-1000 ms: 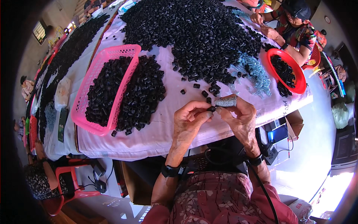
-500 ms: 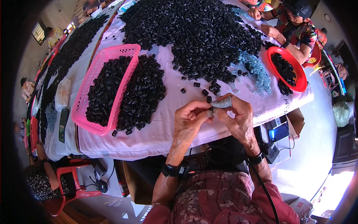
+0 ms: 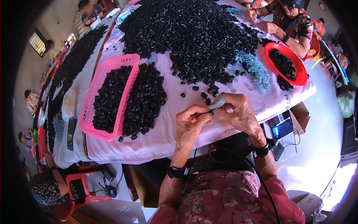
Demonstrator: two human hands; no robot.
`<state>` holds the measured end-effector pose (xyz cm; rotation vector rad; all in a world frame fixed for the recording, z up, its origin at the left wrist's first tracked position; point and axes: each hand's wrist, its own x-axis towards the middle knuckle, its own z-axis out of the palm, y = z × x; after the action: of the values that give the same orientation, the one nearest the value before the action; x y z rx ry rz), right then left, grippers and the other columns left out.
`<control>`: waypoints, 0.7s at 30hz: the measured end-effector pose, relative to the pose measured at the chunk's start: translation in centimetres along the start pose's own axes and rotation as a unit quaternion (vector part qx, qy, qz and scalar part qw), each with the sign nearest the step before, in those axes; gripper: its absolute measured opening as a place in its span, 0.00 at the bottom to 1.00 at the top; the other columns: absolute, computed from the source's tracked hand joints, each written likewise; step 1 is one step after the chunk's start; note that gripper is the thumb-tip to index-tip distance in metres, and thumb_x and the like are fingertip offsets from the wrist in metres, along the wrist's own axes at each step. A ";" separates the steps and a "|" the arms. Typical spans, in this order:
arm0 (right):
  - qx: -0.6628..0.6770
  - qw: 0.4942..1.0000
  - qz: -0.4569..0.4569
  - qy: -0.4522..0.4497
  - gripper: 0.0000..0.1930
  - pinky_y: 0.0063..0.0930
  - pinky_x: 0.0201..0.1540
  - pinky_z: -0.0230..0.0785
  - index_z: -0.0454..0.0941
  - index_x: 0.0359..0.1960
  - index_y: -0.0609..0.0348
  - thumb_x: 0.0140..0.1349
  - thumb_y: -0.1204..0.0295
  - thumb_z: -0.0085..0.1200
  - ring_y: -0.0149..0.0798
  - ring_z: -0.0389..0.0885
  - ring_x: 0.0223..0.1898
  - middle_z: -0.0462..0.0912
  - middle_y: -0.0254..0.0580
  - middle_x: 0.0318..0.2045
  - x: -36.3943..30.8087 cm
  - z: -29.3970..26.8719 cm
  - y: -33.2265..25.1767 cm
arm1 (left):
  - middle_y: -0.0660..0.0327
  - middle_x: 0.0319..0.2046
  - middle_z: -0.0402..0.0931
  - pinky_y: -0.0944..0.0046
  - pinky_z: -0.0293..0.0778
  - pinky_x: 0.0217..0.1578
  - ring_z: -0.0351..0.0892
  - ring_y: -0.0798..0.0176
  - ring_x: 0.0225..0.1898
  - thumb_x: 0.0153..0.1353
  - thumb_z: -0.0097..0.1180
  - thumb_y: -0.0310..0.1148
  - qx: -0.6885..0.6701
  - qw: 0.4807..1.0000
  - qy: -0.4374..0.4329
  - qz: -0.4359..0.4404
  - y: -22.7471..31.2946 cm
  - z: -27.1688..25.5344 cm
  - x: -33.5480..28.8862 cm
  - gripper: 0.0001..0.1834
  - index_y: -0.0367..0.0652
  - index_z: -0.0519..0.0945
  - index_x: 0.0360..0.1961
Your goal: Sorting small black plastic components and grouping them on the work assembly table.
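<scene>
My left hand (image 3: 189, 125) is closed in a pinch above the near edge of the table. Its fingertips meet those of my right hand (image 3: 238, 114) at a tiny dark piece (image 3: 212, 111), mostly hidden by the fingers. The right hand also holds a speckled blue-grey clump (image 3: 217, 102) between thumb and curled forefinger. Just beyond the hands lie a few loose short black plastic caps (image 3: 204, 95). A large heap of the same black caps (image 3: 194, 41) covers the far middle of the table, with a pile of light-blue, glittery small pieces (image 3: 257, 72) at its right side.
A pink plastic basket (image 3: 86, 112) lies left among black caps (image 3: 143, 100). At the right stands a red basin (image 3: 302, 76) with black pieces, near a co-worker's arm (image 3: 296, 47). A phone (image 3: 71, 134) and a white bag (image 3: 68, 104) lie far left. A cable (image 3: 261, 179) crosses my lap.
The view has shifted slightly. My hands stay together at nearly the same spot, fingers still pinched. The blue-grey clump is tilted more steeply in the right hand.
</scene>
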<state>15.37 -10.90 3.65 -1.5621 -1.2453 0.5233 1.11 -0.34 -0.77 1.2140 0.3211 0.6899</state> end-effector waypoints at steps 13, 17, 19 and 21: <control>0.121 0.989 -0.025 0.080 0.08 0.26 0.33 0.73 0.80 0.40 0.67 0.58 0.82 0.55 0.31 0.82 0.31 0.81 0.41 0.29 -0.6 1.9 -0.6 | 0.55 0.34 0.81 0.69 0.78 0.35 0.81 0.66 0.32 0.59 0.57 0.19 -0.021 0.999 0.047 -0.012 0.3 0.3 -0.1 0.08 0.30 0.80 0.40; -0.021 0.988 -0.095 0.119 0.07 0.32 0.32 0.73 0.79 0.38 0.68 0.58 0.82 0.54 0.46 0.82 0.29 0.80 0.50 0.31 -1.2 2.1 -0.9 | 0.56 0.33 0.81 0.70 0.78 0.35 0.81 0.66 0.32 0.59 0.57 0.18 -0.025 0.999 0.036 -0.003 0.4 0.4 0.0 0.08 0.31 0.80 0.40; -0.059 0.983 -0.111 0.132 0.07 0.34 0.32 0.73 0.78 0.38 0.69 0.57 0.83 0.54 0.51 0.81 0.29 0.79 0.53 0.32 -1.3 2.3 -0.7 | 0.56 0.33 0.81 0.70 0.78 0.35 0.81 0.66 0.31 0.59 0.56 0.18 -0.030 0.999 0.030 -0.006 0.2 0.2 0.1 0.08 0.31 0.80 0.40; -0.073 0.978 -0.153 0.125 0.08 0.38 0.32 0.73 0.74 0.35 0.71 0.53 0.81 0.57 0.56 0.80 0.31 0.78 0.56 0.34 -1.3 2.4 -0.4 | 0.56 0.34 0.81 0.71 0.76 0.37 0.81 0.67 0.32 0.59 0.57 0.19 -0.035 0.998 0.044 -0.023 0.2 0.0 -0.1 0.07 0.31 0.80 0.40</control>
<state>12.74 -10.98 2.81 -1.4676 -1.3192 0.0358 0.99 -0.38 -0.58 1.1079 0.3932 0.7105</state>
